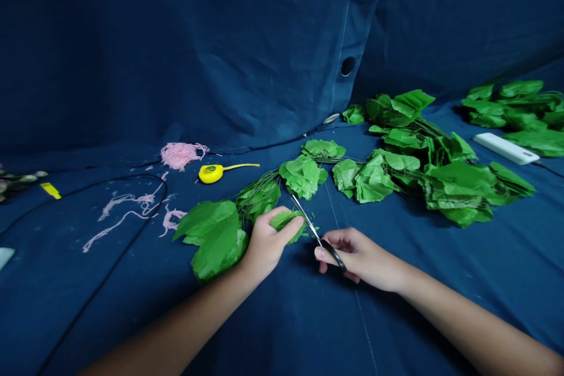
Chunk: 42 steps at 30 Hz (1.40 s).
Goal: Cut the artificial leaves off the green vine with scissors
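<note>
My left hand (268,241) is closed on a green artificial leaf bunch (285,221), thumb on top. In my right hand (352,255) are scissors (332,254) with black handles, fingers through the loops. Their metal blades point up and left, beside the right edge of the held leaves, where small green scraps show. Large green leaves (215,235) spread to the left of my left hand, joined by thin stems to it or passing close behind; I cannot tell which. Just beyond the blade tips sits another leaf cluster (302,176).
Pink yarn (181,155) and a yellow tape measure (211,174) lie at the back left. A black cable (118,258) curves across the left side. More leaf bunches (462,182) and a white power strip (506,148) are at right. Blue cloth (264,41) hangs behind.
</note>
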Each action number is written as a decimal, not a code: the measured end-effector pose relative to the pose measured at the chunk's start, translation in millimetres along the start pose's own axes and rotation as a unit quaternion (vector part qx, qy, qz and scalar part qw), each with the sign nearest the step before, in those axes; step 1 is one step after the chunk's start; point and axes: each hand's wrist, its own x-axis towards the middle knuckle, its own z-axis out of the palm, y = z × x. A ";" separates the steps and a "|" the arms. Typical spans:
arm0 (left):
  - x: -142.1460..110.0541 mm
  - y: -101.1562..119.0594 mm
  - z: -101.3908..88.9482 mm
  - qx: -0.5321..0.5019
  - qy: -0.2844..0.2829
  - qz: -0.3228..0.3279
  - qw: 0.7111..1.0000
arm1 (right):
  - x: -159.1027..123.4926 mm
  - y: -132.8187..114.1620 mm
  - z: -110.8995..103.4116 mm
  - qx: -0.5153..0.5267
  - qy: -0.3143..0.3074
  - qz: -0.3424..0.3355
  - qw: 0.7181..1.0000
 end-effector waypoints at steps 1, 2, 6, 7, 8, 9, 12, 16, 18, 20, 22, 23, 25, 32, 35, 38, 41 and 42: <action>0.1 -0.6 0.0 0.000 -0.001 -0.002 1.000 | -0.1 -0.4 0.2 0.000 0.000 0.000 1.000; 0.1 -1.1 -0.1 0.000 -0.002 -0.003 1.000 | -0.1 -0.8 0.4 -0.001 -0.001 0.001 1.000; -0.3 -1.8 -0.4 0.006 -0.007 0.002 1.000 | 0.0 -1.1 0.5 -0.001 0.002 0.003 1.000; -0.6 -1.7 -0.7 0.007 -0.008 0.003 1.000 | 0.1 -0.9 0.3 -0.001 0.002 0.004 1.000; -0.8 -1.6 -0.9 0.008 -0.009 0.004 1.000 | 0.3 -0.6 0.2 0.000 0.002 0.004 1.000; -1.0 -1.6 -1.2 0.009 -0.010 0.004 1.000 | 0.6 -0.4 0.0 0.001 0.002 0.004 1.000; -1.0 -2.4 -1.7 0.013 -0.009 0.004 1.000 | 1.1 0.2 -0.2 0.003 0.003 0.001 1.000; -0.2 -3.9 -1.5 0.015 -0.003 0.003 1.000 | 0.9 1.1 0.0 0.001 0.003 0.001 1.000; 0.1 -3.9 -1.1 0.017 -0.004 0.005 1.000 | 0.7 1.7 -0.2 0.001 0.003 0.000 1.000; 0.1 -3.1 -0.9 0.016 -0.006 0.007 1.000 | 0.7 2.3 -0.6 0.000 0.001 -0.002 1.000; -0.1 -2.1 -0.8 0.015 -0.007 0.010 1.000 | 0.7 2.8 -1.0 0.001 -0.002 -0.003 1.000; -0.2 -1.6 -0.7 0.015 -0.009 0.011 1.000 | 0.8 3.0 -1.1 0.001 -0.002 -0.003 1.000; -0.4 -1.1 -0.7 0.017 -0.009 0.011 1.000 | 0.9 3.2 -1.0 0.004 -0.001 -0.003 1.000; -1.1 -1.3 -0.9 0.015 -0.010 0.015 1.000 | -0.3 3.3 0.9 0.010 0.003 -0.005 1.000; -1.2 0.1 -0.3 0.014 -0.013 0.017 1.000 | -0.9 2.7 1.3 0.009 0.006 -0.006 1.000; -1.4 1.7 0.2 0.014 -0.012 0.013 1.000 | -0.5 1.9 1.2 0.005 0.008 -0.009 1.000; -1.4 2.1 0.4 0.016 -0.009 0.012 1.000 | 0.2 1.4 0.9 0.002 0.008 -0.009 1.000; -1.3 2.0 0.4 0.015 -0.007 0.011 1.000 | 0.4 1.3 0.9 0.001 0.009 -0.009 1.000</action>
